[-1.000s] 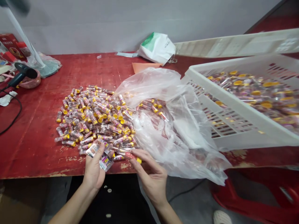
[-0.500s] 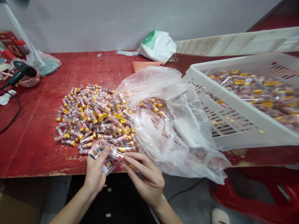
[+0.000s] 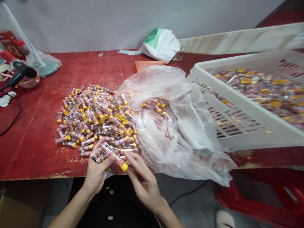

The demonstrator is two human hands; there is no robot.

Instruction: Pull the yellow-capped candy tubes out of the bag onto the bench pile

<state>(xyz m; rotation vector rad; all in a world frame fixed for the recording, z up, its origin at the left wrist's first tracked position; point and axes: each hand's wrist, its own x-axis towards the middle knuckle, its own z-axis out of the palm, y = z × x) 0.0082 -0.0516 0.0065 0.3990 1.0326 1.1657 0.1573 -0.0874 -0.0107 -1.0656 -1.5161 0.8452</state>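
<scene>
My left hand [image 3: 96, 172] is closed around several small printed labels [image 3: 99, 155] and a clear plastic tube with a yellow cap [image 3: 118, 161]. Its thumb presses on the tube, which slants down to the right with the cap end nearest my other hand. Beside that cap, my right hand [image 3: 143, 182] has thumb and forefinger apart; whether a fingertip touches the tube is unclear. Just beyond both hands lies a heap of similar yellow-capped tubes [image 3: 95, 117] on the red table [image 3: 35, 126].
A crumpled clear plastic bag [image 3: 161, 136] with some tubes lies right of the heap. Farther right stands a white slotted crate [image 3: 228, 98] full of tubes. A hair dryer [image 3: 23, 71] and lamp stand [image 3: 30, 41] are at left, a red stool [image 3: 261, 196] at lower right.
My right hand's fingers have come off the tube's cap end and spread a little, leaving the yellow cap in plain sight. My left hand keeps the labels and tube.
</scene>
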